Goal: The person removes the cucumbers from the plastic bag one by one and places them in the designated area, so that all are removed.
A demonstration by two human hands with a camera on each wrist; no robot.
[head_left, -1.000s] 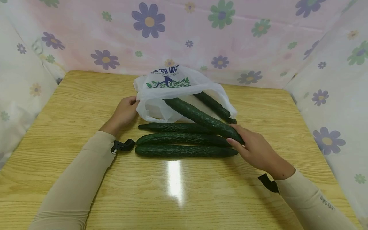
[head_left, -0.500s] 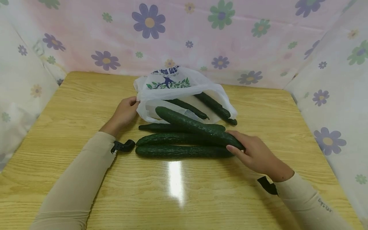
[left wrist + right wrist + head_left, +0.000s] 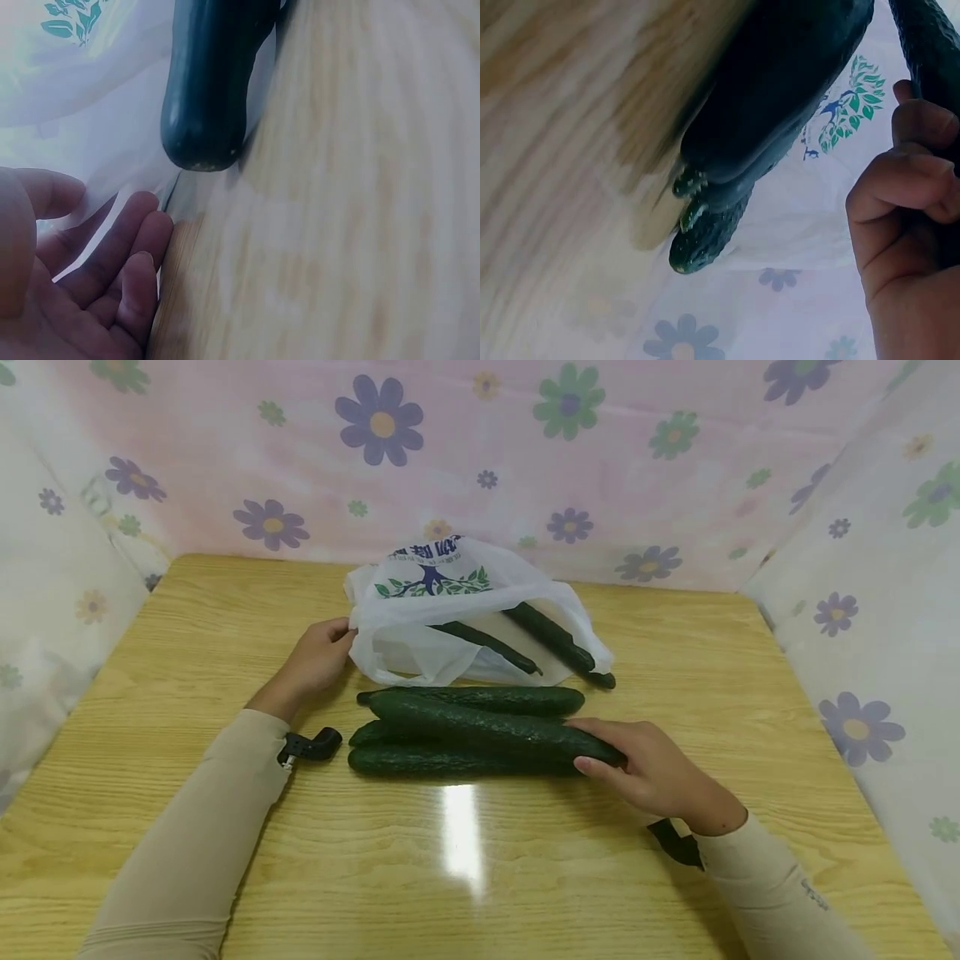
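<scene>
My right hand [image 3: 656,772] grips the right end of a dark green cucumber [image 3: 487,731], fingers curled round it. This cucumber lies slantwise over a row of cucumbers [image 3: 517,700] and partly hides them. In the head view my left hand [image 3: 311,664] is at the left edge of a white plastic bag [image 3: 465,606] with a printed tree. The left wrist view shows the bag's edge pinched between thumb and fingers [image 3: 142,217]. Inside the bag's mouth, a thinner cucumber [image 3: 495,650] and others [image 3: 555,635] stick out toward the right.
Everything lies on a wood-grain table [image 3: 360,860]. A flower-patterned cloth [image 3: 495,452] hangs behind it and along both sides. Black wrist mounts [image 3: 315,745] stick out from both sleeves. A bright reflection shows on the table's front half.
My right hand has drawn the cucumber out of the bag's mouth, toward me, and lowered it over the row. The thinner cucumber in the bag has come into sight. My left hand stays at the bag.
</scene>
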